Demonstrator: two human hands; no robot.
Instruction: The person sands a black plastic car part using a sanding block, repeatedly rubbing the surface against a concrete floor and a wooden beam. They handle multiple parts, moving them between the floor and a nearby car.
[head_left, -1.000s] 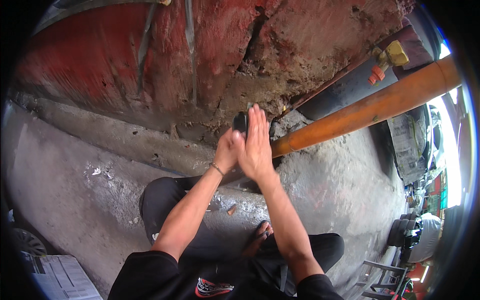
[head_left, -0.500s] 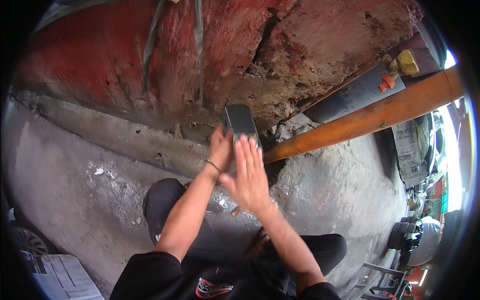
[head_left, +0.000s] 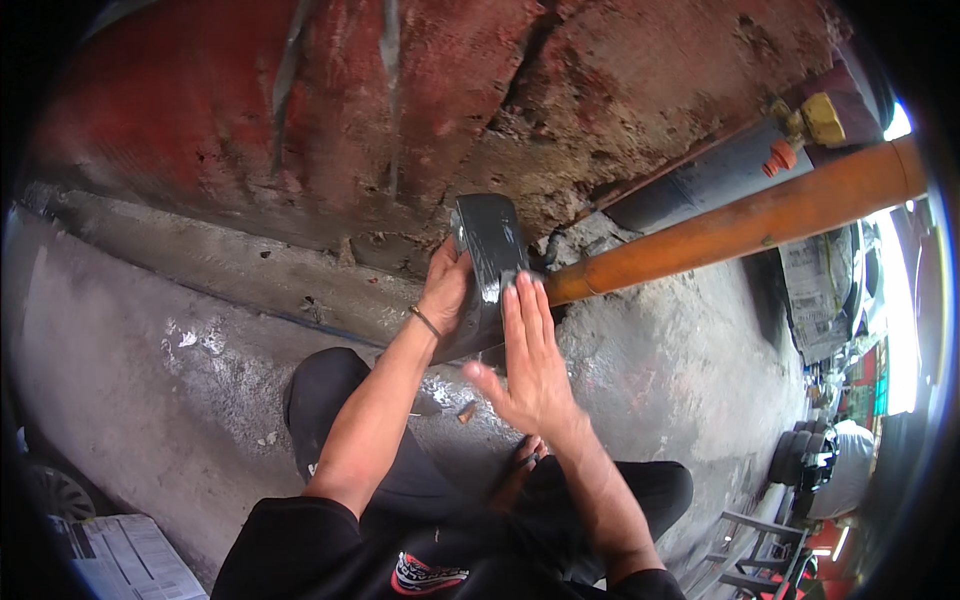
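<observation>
My left hand (head_left: 444,292) is closed around the left side of a dark grey, curved panel-like part (head_left: 488,228), which has pale scuffs and whitish streaks on its surface. What the part belongs to I cannot tell. My right hand (head_left: 535,350) lies flat against the part's right side, fingers stretched out together and thumb apart. Under its fingertips shows a small light grey patch; whether that is a thin sheet or the surface itself is unclear. The lower end of the part is partly hidden behind my hands.
Ahead rises a worn red wall (head_left: 350,120) with a crumbling base and a concrete ledge (head_left: 240,255). An orange pipe (head_left: 740,225) slants in from the right, below a brass valve (head_left: 810,122). Newspaper (head_left: 140,555) lies at lower left; a metal frame (head_left: 765,545) stands at lower right.
My right hand has shifted slightly right and down along the part. The part's face has turned more into view, showing its whitish streaks. My left hand keeps its hold.
</observation>
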